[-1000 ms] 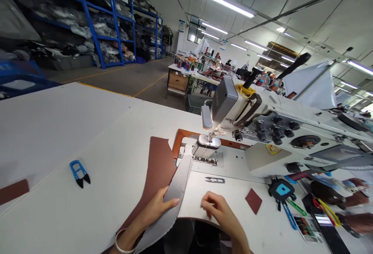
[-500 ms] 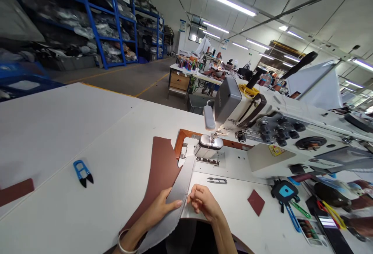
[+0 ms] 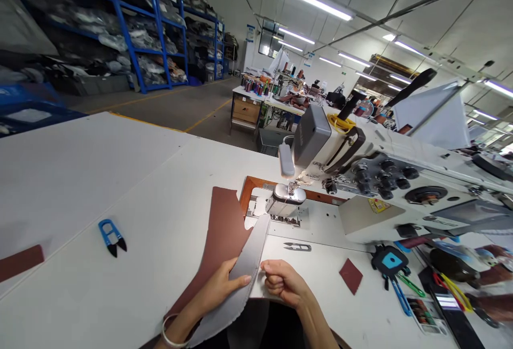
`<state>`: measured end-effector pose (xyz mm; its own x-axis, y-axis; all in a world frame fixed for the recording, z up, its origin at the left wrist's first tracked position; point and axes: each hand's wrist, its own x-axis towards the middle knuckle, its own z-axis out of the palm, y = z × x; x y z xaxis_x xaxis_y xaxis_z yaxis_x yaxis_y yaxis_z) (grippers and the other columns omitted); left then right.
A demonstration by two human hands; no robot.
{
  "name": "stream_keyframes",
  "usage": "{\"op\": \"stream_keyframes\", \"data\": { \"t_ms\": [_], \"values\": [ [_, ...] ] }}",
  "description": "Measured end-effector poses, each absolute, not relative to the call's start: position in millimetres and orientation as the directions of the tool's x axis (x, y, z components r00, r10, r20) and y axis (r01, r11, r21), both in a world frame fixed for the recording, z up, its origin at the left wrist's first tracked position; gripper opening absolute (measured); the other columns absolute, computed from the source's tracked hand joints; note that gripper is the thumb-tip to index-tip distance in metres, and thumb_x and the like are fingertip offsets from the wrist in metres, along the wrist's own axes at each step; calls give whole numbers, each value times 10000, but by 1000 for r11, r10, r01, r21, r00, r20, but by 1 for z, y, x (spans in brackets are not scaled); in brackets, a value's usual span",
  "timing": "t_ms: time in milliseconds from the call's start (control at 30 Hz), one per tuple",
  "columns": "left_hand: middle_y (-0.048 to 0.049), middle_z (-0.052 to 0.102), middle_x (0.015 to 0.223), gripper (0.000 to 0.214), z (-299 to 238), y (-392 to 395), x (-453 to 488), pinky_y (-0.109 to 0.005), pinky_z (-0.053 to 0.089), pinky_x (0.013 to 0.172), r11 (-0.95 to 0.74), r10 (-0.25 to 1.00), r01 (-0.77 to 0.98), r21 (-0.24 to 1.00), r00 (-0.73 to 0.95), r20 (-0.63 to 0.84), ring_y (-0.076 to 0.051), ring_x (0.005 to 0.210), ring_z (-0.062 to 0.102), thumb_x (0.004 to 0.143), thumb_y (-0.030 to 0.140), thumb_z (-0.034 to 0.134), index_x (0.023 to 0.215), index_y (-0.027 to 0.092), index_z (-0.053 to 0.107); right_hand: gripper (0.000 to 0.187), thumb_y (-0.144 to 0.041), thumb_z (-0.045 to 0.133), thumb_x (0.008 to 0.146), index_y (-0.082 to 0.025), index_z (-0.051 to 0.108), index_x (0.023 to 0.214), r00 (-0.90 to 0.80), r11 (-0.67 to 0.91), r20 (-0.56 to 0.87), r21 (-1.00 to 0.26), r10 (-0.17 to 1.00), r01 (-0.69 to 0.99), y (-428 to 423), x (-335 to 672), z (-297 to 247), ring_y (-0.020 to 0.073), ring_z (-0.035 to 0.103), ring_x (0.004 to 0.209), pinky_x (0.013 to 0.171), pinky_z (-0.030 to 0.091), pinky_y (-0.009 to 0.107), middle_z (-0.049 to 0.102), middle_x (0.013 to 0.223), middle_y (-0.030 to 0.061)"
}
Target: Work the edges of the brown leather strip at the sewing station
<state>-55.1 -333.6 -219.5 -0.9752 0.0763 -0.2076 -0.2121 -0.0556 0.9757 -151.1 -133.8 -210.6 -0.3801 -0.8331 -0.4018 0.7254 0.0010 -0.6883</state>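
Note:
A brown leather-like panel [image 3: 226,220] lies on the white table, with a grey-backed flap [image 3: 254,247] over its right side. My left hand [image 3: 222,285] is closed on the panel, thumb on top of the grey backing. Beside the flap's right edge, my right hand [image 3: 286,282] is closed in a pinch, thumb against the curled fingers. Whatever is between those fingertips, if anything, is too small to make out. Just beyond the panel's tip stands the metal post [image 3: 284,199] of a sewing machine [image 3: 372,172]. Grey thread snips [image 3: 297,247] lie past my right hand.
Blue-handled thread snips [image 3: 111,237] and a brown strip [image 3: 20,263] lie to the left. Rightward are a brown diamond-shaped piece [image 3: 351,276], a black tape-measure-like tool [image 3: 389,261] and a phone [image 3: 452,306]. Blue shelves [image 3: 132,44] stand behind.
My right hand has shifted slightly right and its fingers have curled in more tightly. My left hand and the panel stay nearly where they were.

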Motion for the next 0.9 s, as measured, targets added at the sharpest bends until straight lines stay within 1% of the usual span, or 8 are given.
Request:
{"op": "stream_keyframes", "data": {
  "t_ms": [233, 333, 500, 633, 733, 767, 833, 900],
  "values": [
    [-112, 741, 1157, 535, -223, -333, -54, -363, 529, 918, -15, 61, -199, 980, -978, -198, -326, 1072, 666, 803, 502, 706, 1167, 112, 672, 291, -264, 741, 717, -105, 653, 945, -326, 21, -421, -638, -847, 770, -127, -155, -214, 30, 50, 395, 424, 44, 195, 221, 377, -158],
    [-105, 745, 1141, 521, -222, -332, -54, -363, 530, 913, 8, 55, -207, 978, -977, -207, -324, 1067, 668, 805, 495, 696, 1160, 114, 675, 281, -251, 690, 701, -103, 667, 939, -364, 59, -439, -700, -821, 711, -125, -156, -214, 28, 52, 394, 440, 38, 216, 219, 378, -156],
    [-99, 743, 1159, 508, -223, -332, -56, -367, 527, 931, 15, 52, -208, 978, -977, -209, -319, 1088, 666, 805, 472, 695, 1161, 111, 675, 162, -214, 650, 655, -125, 638, 790, -456, 116, -457, -792, -764, 600, -129, -154, -212, 21, 106, 383, 448, 51, 241, 282, 373, -133],
    [-113, 741, 1157, 526, -225, -334, -57, -382, 532, 926, -9, 68, -202, 979, -977, -201, -332, 1088, 665, 793, 472, 706, 1163, 100, 668, 190, -279, 678, 688, -162, 588, 807, -514, 81, -410, -834, -754, 545, -132, -151, -209, 25, 107, 393, 455, 76, 238, 269, 380, -147],
    [-111, 721, 1199, 504, -226, -333, -57, -387, 518, 976, -3, 57, -206, 979, -977, -205, -316, 1129, 652, 811, 446, 686, 1198, 126, 633, 193, -289, 652, 713, -161, 584, 840, -531, 120, -406, -862, -744, 492, -132, -149, -208, 33, 130, 406, 464, 86, 244, 279, 396, -142],
    [-111, 709, 1214, 507, -227, -332, -56, -394, 514, 985, 31, 22, -205, 978, -978, -205, -305, 1130, 651, 818, 414, 678, 1238, 140, 598, 192, -287, 636, 721, -160, 583, 856, -543, 140, -407, -874, -734, 466, -131, -148, -208, 37, 143, 412, 467, 89, 247, 287, 404, -138],
    [-125, 648, 1299, 595, -230, -327, -54, -424, 501, 1005, 186, -123, -167, 968, -982, -146, -291, 1150, 629, 821, 316, 663, 1367, 167, 478, 223, -288, 614, 729, -167, 573, 912, -571, 165, -407, -889, -713, 428, -131, -147, -209, 45, 156, 422, 472, 91, 250, 296, 416, -139],
    [-138, 544, 1421, 659, -234, -322, -53, -489, 444, 1062, 464, -212, -41, 885, -975, 66, -306, 1252, 550, 848, 236, 619, 1459, 215, 376, 259, -299, 614, 721, -175, 560, 941, -584, 179, -412, -892, -699, 415, -130, -145, -213, 50, 163, 422, 473, 88, 251, 301, 418, -143]
  ]
}}
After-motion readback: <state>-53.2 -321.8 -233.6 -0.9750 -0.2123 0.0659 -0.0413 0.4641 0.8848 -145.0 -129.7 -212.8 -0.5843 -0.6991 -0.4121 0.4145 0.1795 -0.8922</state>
